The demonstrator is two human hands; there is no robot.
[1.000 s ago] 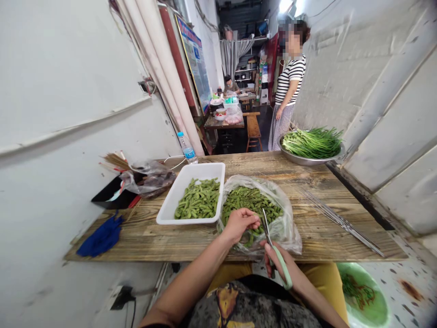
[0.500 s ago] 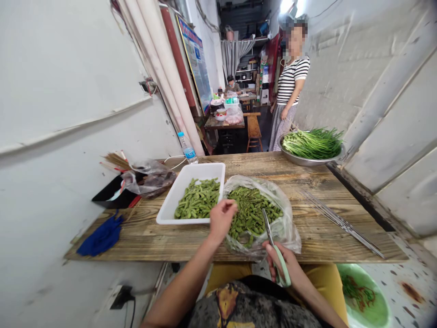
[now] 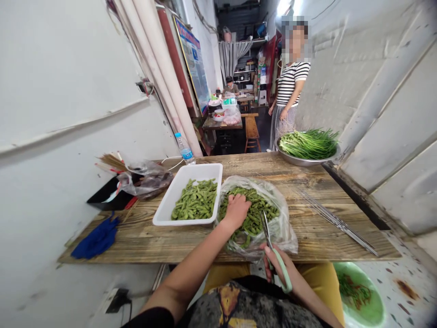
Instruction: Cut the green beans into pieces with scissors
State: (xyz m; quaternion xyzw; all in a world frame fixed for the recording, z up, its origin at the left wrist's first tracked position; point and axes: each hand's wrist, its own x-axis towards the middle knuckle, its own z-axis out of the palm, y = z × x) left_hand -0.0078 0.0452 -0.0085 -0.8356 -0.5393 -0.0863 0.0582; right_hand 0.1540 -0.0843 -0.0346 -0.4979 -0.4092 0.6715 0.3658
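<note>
My left hand (image 3: 235, 210) reaches into a clear plastic bag (image 3: 285, 228) of green edamame pods (image 3: 259, 214), fingers curled down onto the pile; what they hold is hidden. My right hand (image 3: 278, 264) sits at the table's near edge, closed round the pale green handles of scissors (image 3: 273, 250), blades pointing up over the bag. Left of the bag stands a white rectangular tray (image 3: 167, 212) holding more pods (image 3: 196, 205).
A metal bowl of long green stalks (image 3: 309, 145) sits far right on the wooden table (image 3: 307, 228). Metal skewers (image 3: 336, 221), a water bottle (image 3: 184, 149), a black tray with bagged items (image 3: 112, 196), a blue cloth (image 3: 97, 239). A person in a striped top (image 3: 288, 91) stands beyond. Green basin (image 3: 360, 296) on the floor.
My left hand went from the bag's near side toward the white tray, then back into the bag's pods. My right hand with the scissors stayed put. The standing person shifted slightly.
</note>
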